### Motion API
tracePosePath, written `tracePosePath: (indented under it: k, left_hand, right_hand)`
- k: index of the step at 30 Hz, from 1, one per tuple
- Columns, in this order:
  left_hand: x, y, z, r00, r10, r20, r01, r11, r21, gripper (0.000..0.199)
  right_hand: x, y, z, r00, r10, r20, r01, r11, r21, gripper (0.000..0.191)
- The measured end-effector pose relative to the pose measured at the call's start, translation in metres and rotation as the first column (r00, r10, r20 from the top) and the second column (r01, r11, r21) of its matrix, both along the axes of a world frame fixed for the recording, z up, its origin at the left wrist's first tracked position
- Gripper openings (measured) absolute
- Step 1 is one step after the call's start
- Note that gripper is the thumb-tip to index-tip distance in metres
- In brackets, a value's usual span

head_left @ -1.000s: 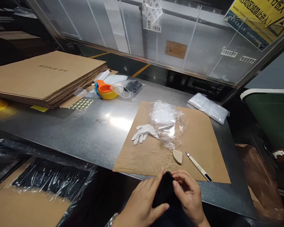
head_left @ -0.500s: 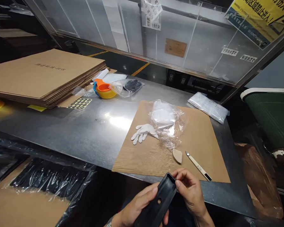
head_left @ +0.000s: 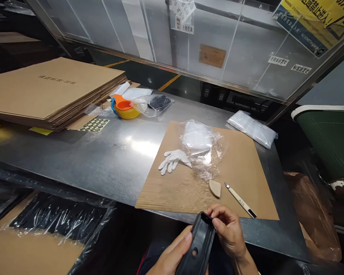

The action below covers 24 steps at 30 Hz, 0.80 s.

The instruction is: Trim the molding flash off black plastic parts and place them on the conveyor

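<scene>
A long, hollow black plastic part [head_left: 197,244] with a round hole in its floor is held at the table's front edge. My left hand [head_left: 174,252] wraps round its left side, thumb along the rim. My right hand [head_left: 226,229] pinches the rim at the far end between thumb and fingers; whether something small sits in that pinch is hidden. Just beyond lie a beige wedge-shaped pad [head_left: 215,188] and a pale-handled blade tool [head_left: 240,200] marked A26. Farther off, a white glove [head_left: 174,161] lies beside a clear plastic bag [head_left: 202,143] with white contents.
A brown cardboard sheet [head_left: 246,164] covers part of the metal table [head_left: 126,152]. Stacked flat cardboard [head_left: 54,84], an orange and yellow tape dispenser [head_left: 126,109], a sticker sheet [head_left: 93,125] and a white plastic-wrapped pack [head_left: 252,129] stand around. A lined box [head_left: 46,236] is at lower left.
The black part has turned slightly more upright and shifted a little right, with my left hand following. My right hand keeps its pinch at the far rim. The view has shifted slightly.
</scene>
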State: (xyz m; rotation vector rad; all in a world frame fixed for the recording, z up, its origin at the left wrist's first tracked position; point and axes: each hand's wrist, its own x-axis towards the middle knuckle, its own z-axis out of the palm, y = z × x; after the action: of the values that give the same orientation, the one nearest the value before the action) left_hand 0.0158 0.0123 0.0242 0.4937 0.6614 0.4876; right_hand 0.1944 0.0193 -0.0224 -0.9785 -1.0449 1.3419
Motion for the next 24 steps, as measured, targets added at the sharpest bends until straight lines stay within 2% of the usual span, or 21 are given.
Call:
tracePosePath:
  k: [6, 13, 18, 24]
  left_hand:
    - [0.0001, -0.0009, -0.0045, 1.000, -0.002, 0.010, 0.002, 1.000, 0.002, 0.058]
    - [-0.0002, -0.0057, -0.0079, 0.999, 0.033, 0.040, -0.031, 0.998, -0.047, 0.058]
    - [0.0008, -0.0069, -0.0094, 0.999, 0.048, 0.011, -0.047, 0.999, -0.024, 0.059]
    - [0.0023, -0.0080, -0.0067, 0.998, 0.068, 0.017, -0.069, 0.997, 0.020, 0.061]
  right_hand:
    - [-0.0031, 0.0007, -0.0013, 1.000, -0.010, -0.026, 0.010, 1.000, -0.019, 0.007]
    - [-0.0042, 0.0043, 0.0004, 0.998, 0.041, -0.037, -0.042, 0.999, -0.007, 0.002]
    - [-0.0051, 0.0057, 0.0015, 0.999, 0.048, -0.011, -0.048, 0.999, 0.008, 0.008]
    - [-0.0054, 0.0062, 0.0035, 1.000, 0.018, -0.015, -0.017, 1.000, 0.003, 0.002]
